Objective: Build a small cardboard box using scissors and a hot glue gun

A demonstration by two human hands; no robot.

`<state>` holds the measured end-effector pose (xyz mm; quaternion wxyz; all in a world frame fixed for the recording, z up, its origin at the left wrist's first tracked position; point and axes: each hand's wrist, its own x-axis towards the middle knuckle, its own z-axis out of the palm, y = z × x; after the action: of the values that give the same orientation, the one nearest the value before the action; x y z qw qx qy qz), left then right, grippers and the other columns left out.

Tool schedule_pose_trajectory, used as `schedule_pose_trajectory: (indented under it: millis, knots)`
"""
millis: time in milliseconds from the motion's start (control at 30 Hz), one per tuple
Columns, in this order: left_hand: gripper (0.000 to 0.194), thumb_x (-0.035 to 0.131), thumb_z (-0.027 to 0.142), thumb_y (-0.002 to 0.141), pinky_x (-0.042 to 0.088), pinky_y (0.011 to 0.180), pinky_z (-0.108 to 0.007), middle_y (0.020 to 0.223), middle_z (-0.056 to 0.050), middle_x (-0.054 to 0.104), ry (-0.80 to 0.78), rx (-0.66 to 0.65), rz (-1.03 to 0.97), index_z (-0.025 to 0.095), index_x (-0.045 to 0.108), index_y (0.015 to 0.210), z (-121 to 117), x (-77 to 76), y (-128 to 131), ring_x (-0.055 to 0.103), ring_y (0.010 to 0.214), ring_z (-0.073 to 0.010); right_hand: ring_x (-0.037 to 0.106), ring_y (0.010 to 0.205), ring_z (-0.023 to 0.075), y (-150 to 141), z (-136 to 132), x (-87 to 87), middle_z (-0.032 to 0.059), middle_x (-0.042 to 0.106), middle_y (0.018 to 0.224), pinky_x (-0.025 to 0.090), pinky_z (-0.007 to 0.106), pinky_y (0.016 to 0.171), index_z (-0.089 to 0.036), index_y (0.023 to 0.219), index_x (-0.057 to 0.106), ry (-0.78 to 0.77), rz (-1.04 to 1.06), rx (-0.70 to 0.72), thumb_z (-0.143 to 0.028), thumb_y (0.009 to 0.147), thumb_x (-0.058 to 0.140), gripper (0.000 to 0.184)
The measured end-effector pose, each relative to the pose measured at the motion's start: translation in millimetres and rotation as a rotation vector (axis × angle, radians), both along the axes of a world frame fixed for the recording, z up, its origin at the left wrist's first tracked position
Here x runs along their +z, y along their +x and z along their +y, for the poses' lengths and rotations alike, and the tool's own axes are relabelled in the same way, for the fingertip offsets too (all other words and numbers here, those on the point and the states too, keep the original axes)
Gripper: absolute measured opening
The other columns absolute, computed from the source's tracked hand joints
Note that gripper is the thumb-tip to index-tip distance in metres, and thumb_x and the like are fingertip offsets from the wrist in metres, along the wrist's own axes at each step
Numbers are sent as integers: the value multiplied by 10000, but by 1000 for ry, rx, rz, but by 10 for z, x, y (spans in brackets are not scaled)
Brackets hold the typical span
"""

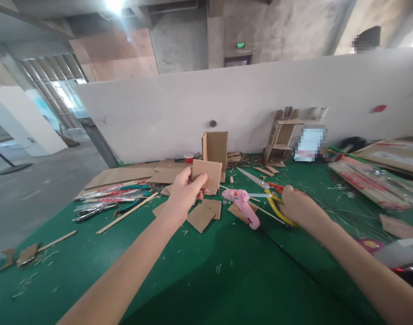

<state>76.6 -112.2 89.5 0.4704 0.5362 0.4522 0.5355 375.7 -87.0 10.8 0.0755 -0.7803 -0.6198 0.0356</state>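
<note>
My left hand (189,185) pinches a small square cardboard piece (209,177), thumb on its near face, above the table. My right hand (291,203) is closed around the handles of a pair of scissors (260,180), one yellow and one orange. The blades point to the far left and look slightly apart. Between my hands lies a pink glue gun (245,208) with a clear glue stick in its back. More cut cardboard pieces (201,215) lie below my left hand. Just behind the held piece stands a folded cardboard form (217,146).
The green table (179,275) carries scraps and thin wooden strips (125,214). Packaged tools (115,198) lie at left. A small cardboard shelf (282,135) and a blurred lit screen (309,143) stand at the back right. A white partition (152,117) bounds the far side; a person's head shows beyond it.
</note>
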Motion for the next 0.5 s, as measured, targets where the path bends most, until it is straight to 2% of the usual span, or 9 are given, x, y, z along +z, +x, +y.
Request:
schedule_pose_trajectory:
  millis: [133, 333, 500]
  knots:
    - [263, 662, 272, 774, 388, 453, -203, 864, -54, 654, 2, 4, -19, 168, 614, 1011, -6, 39, -21, 572, 558, -88, 690, 844, 363, -61, 89, -49, 234, 674, 869, 455, 382, 674, -68, 1005, 534, -16, -20, 41, -233, 843, 551, 232]
    - [376, 712, 268, 734, 435, 505, -224, 933, -76, 666, 7, -23, -73, 162, 611, 1081, -19, 64, -60, 602, 620, -110, 677, 898, 334, -217, 275, 63, 207, 682, 901, 454, 370, 722, -80, 1045, 530, 78, 38, 87, -115, 802, 558, 247]
    - [412, 724, 270, 740, 477, 591, -241, 988, -99, 652, -10, -92, -137, 152, 589, 1111, 1, 49, -83, 639, 793, -168, 644, 884, 346, -203, 372, 249, 207, 658, 925, 453, 389, 700, -108, 1041, 498, 296, 224, -19, -313, 832, 587, 306]
